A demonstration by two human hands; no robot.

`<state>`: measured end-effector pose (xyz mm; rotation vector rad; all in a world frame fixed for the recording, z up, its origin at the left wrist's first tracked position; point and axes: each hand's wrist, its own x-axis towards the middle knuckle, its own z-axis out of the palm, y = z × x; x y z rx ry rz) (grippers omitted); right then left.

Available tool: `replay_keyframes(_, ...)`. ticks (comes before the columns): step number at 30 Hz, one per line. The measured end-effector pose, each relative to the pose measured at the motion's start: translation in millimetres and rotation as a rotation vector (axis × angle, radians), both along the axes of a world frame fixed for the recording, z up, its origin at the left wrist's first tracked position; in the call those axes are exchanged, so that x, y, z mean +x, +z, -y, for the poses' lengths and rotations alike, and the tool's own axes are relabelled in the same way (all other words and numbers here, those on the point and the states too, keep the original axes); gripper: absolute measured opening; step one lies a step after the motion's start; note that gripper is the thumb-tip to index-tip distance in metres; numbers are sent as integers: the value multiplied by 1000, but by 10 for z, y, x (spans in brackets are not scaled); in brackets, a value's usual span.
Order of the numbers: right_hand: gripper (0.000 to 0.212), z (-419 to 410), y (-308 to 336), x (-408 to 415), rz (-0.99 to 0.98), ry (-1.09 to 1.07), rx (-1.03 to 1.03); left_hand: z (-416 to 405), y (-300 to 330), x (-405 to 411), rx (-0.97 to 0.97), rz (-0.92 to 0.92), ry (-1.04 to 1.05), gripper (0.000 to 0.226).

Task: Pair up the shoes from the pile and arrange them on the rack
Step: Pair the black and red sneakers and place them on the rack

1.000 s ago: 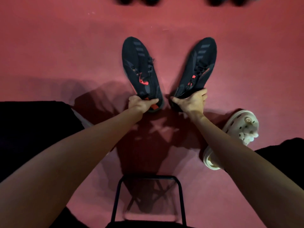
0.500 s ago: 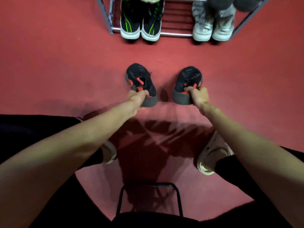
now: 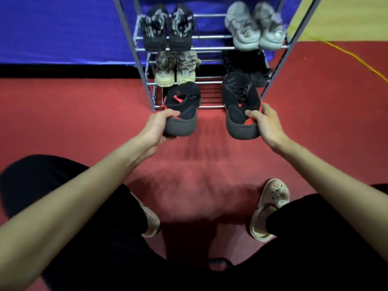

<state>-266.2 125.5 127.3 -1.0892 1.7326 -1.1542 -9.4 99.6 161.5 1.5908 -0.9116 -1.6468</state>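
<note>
A red floor (image 3: 73,114) spreads across the room to a blue wall covering (image 3: 63,28), with a yellow cord (image 3: 354,57) trailing over the floor at the right. Against that wall stands a metal shoe rack (image 3: 210,36) of tube shelves. On its upper shelf sit a black-and-grey patterned pair (image 3: 168,28) at the left and a pale grey pair (image 3: 255,28) at the right. The shelf below carries a tan striped pair (image 3: 176,68) at the left and a black pair (image 3: 246,65) at the right, too dark and blurred to describe further.

A person in black trousers (image 3: 84,217) and cream clogs (image 3: 270,208) reaches both bare arms toward the rack's lowest shelf. The left hand (image 3: 159,127) grips the heel of one black sneaker with red accents (image 3: 182,110), fingers curled over its collar and thumb under the grey sole. The right hand (image 3: 265,124) grips the heel of the matching black-and-red sneaker (image 3: 241,106) the same way. Both sneakers are held off the floor, toes pointing at the rack, well apart from each other, just in front of the lowest shelf's front rail. Whether their toes touch the rail cannot be told.
</note>
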Motion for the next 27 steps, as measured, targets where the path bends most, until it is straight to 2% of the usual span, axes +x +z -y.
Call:
replay_keyframes(6, 28, -149, 831, 88, 11, 46, -274, -72, 733, 55, -168, -180, -32, 13)
replay_keyframes(12, 36, 143, 1334, 125, 11, 60, -444, 142, 1317, 71, -326, -162, -48, 16)
replay_keyframes(16, 34, 557, 1556, 123, 10, 103, -449, 524, 1523, 131, -403, -137, -51, 18)
replay_keyframes(21, 38, 1297, 1608, 197, -67, 153, -418, 1197, 1478, 228, -435, -60, -44, 22)
replay_keyframes(27, 9, 2332, 1528, 509, 6, 141, -364, 2133, 1378, 342, -436, -24, 77, 16)
